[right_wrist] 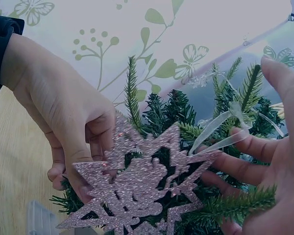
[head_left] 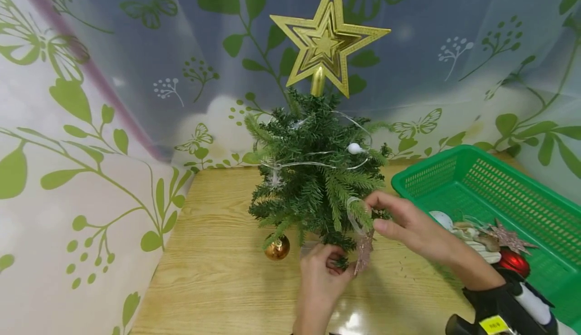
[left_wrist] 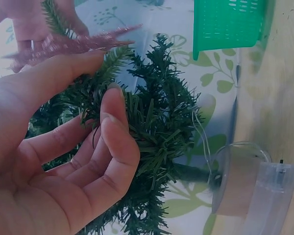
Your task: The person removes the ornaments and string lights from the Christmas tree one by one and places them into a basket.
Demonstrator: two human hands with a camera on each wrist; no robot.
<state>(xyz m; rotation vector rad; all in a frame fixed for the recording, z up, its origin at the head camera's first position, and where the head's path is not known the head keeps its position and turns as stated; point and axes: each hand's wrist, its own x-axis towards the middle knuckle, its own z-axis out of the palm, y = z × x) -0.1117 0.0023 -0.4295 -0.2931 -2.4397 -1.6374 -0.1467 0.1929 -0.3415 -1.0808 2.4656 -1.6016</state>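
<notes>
A small artificial Christmas tree [head_left: 313,188] stands on the table, topped by a gold star [head_left: 324,45]. From its lower right side hangs a pink glitter star ornament [right_wrist: 137,188] on a sheer white ribbon [right_wrist: 213,129]. My left hand [head_left: 321,279] is low at the front of the tree, its fingers curled round a green branch tip [left_wrist: 110,68] just beside the ornament. My right hand [head_left: 415,229] is at the tree's right side with fingers loosely spread. Its fingertips touch the branch and ribbon above the ornament, partly hidden behind the glitter star in the right wrist view.
A green plastic basket [head_left: 458,193] on the right holds a red ball [head_left: 514,262], another pink star [head_left: 510,236] and other ornaments. A gold ball [head_left: 278,248] hangs low at the tree's left. A light string [head_left: 313,164] wraps the branches; a clear box [left_wrist: 272,196] sits by the base.
</notes>
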